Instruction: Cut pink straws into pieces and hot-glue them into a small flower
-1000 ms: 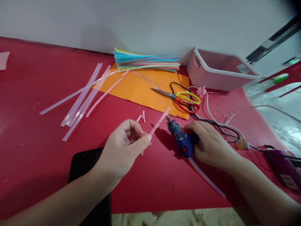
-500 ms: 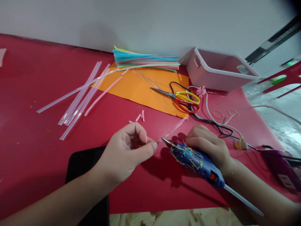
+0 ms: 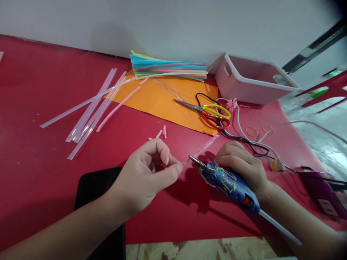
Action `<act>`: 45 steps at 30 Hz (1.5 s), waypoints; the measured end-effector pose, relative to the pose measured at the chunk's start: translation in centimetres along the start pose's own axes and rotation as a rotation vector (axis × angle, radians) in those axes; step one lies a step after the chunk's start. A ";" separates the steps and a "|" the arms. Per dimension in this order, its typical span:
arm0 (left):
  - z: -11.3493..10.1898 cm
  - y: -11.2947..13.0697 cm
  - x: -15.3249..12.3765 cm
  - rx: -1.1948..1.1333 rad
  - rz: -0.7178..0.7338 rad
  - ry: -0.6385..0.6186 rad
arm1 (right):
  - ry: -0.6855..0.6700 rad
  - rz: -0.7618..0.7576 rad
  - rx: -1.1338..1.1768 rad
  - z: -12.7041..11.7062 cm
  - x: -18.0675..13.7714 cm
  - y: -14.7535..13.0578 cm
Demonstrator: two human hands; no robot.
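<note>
My left hand (image 3: 154, 169) is closed, with thumb and forefinger pinching the near end of a thin pink strip (image 3: 207, 145), which slants up and to the right. My right hand (image 3: 241, 166) is wrapped round a blue hot glue gun (image 3: 230, 186) smeared with dried glue. Its metal nozzle is at the strip, a little right of my left fingertips; whether it touches cannot be seen. A clear glue stick (image 3: 280, 226) juts from the gun's rear. Short pink pipe cleaner pieces (image 3: 164, 132) lie beyond my left hand.
Glue sticks (image 3: 89, 117) lie left on the red table (image 3: 48, 173). Scissors (image 3: 202, 110) rest on an orange sheet (image 3: 162, 103), before a pipe cleaner bundle (image 3: 168, 66). A pink bin (image 3: 244, 81), cords (image 3: 252, 148) and a purple power strip (image 3: 322, 195) are right. A black tablet-like object (image 3: 100, 186) is under my left forearm.
The glue gun's nozzle has shifted slightly right and up along the strip, away from my left fingertips. My left hand keeps its pinch, almost in place.
</note>
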State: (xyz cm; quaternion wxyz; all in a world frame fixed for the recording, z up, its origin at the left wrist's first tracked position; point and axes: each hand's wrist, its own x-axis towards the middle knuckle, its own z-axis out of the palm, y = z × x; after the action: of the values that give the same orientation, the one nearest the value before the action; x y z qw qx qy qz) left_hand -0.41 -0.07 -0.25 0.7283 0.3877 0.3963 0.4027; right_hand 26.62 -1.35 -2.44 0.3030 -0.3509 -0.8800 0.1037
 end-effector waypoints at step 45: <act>-0.1 -0.4 -0.3 0.163 0.179 -0.001 | 0.034 0.017 0.007 -0.3 -0.5 0.1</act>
State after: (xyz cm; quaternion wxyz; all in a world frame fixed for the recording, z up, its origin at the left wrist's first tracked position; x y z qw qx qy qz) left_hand -0.52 -0.40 -0.56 0.6556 0.4797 0.3914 0.4324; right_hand 27.11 -1.60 -2.49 0.3180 -0.3589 -0.8714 0.1033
